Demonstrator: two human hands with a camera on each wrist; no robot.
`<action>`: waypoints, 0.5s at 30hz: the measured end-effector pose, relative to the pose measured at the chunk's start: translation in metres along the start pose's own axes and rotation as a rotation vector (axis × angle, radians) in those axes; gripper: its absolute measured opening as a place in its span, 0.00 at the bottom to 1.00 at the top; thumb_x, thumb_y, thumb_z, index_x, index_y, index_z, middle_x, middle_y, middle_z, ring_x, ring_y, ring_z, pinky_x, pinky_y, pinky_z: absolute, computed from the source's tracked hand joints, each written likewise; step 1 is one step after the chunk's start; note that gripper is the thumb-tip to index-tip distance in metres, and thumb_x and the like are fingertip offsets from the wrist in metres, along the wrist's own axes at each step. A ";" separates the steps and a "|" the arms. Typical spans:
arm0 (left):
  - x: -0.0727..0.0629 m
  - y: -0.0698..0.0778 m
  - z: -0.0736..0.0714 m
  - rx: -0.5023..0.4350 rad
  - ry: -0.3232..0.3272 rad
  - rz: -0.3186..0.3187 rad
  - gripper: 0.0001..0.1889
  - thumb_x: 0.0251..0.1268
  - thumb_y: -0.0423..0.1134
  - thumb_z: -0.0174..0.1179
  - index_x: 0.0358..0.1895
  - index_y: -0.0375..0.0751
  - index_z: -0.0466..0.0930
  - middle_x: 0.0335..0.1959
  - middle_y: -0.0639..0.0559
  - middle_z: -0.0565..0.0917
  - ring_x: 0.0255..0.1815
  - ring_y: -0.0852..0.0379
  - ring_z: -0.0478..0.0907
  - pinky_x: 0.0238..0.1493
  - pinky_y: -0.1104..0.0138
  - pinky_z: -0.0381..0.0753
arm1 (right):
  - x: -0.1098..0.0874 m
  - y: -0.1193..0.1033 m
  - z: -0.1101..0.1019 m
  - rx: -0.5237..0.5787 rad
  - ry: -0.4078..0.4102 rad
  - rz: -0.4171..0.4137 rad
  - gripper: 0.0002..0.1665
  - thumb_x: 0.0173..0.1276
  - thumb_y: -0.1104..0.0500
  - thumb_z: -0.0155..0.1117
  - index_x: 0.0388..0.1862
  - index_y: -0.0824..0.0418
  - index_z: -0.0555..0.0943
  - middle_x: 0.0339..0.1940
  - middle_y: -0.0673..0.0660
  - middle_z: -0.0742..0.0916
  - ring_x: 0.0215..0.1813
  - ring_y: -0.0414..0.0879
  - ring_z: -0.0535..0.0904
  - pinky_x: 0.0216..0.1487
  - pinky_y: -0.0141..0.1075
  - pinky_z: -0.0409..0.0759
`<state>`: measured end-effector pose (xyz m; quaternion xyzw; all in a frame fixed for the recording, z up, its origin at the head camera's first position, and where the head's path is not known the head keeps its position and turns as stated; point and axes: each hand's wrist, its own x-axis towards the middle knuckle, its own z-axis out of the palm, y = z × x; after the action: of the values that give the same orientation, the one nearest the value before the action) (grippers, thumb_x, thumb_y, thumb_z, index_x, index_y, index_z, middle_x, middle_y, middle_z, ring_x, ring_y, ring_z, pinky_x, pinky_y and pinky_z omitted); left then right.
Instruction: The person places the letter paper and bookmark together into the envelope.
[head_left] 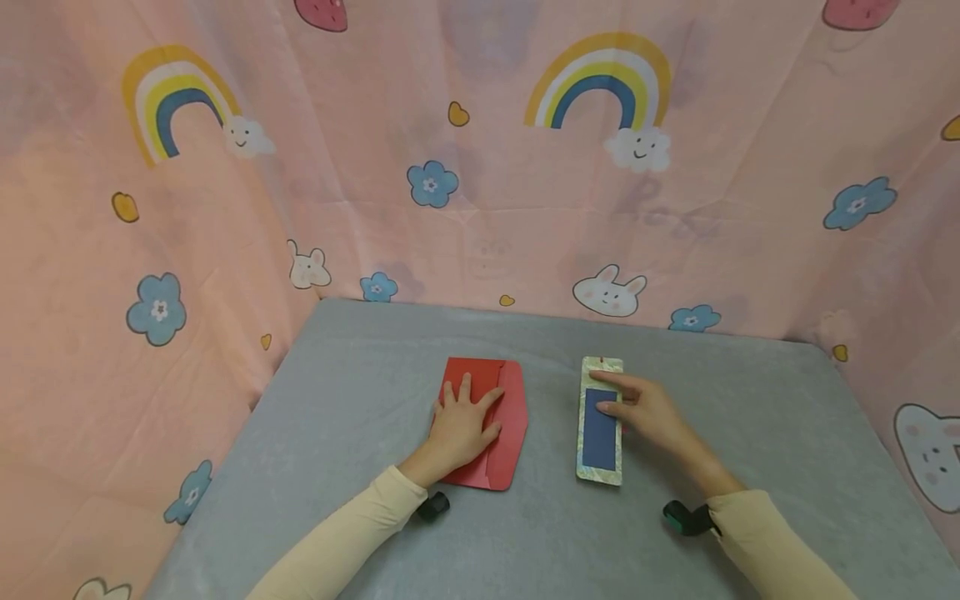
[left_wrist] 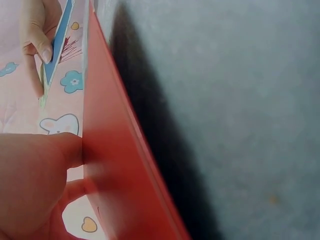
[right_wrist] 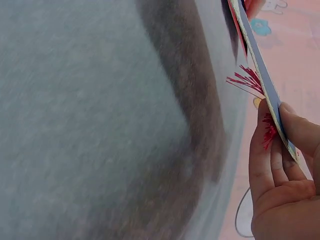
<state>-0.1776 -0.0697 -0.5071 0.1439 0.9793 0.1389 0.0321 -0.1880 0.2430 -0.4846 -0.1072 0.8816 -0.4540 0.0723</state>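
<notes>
Spread fingers of my left hand (head_left: 459, 429) rest across the face of a red envelope (head_left: 512, 450), whose pointed flap is unfolded toward the right. In the left wrist view, the thumb and a finger meet the face of the red envelope (left_wrist: 117, 155). To the right, my right hand (head_left: 656, 417) pinches a bookmark (head_left: 599, 433) with a dark blue panel and a pale patterned border. The right wrist view shows my right hand's thumb on the blue side of the bookmark (right_wrist: 270, 90), fingers behind it. A red tassel (right_wrist: 247, 79) hangs there.
A grey cloth-covered table (head_left: 360, 358) lies beneath both hands. Pink patterned curtain (head_left: 495, 242) hangs behind it and along both sides. Black wrist-camera pieces (head_left: 686, 518) sit beside the cream sleeves (head_left: 772, 542).
</notes>
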 end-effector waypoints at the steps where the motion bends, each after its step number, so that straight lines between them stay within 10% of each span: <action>1: 0.000 0.000 0.000 0.000 -0.001 -0.002 0.31 0.68 0.53 0.60 0.74 0.61 0.65 0.76 0.30 0.59 0.73 0.21 0.56 0.63 0.32 0.65 | 0.001 -0.001 0.001 0.007 -0.003 -0.006 0.31 0.66 0.57 0.69 0.69 0.53 0.75 0.39 0.62 0.85 0.24 0.38 0.77 0.21 0.32 0.72; 15: -0.002 0.000 -0.002 -0.008 0.010 0.005 0.30 0.68 0.53 0.60 0.73 0.60 0.66 0.76 0.29 0.59 0.73 0.21 0.57 0.62 0.32 0.66 | 0.018 -0.016 0.026 0.162 -0.085 -0.016 0.29 0.67 0.62 0.67 0.67 0.60 0.74 0.41 0.70 0.88 0.28 0.43 0.84 0.25 0.39 0.80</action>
<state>-0.1764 -0.0709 -0.5051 0.1455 0.9785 0.1438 0.0273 -0.1977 0.2082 -0.4870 -0.1273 0.8372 -0.5194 0.1147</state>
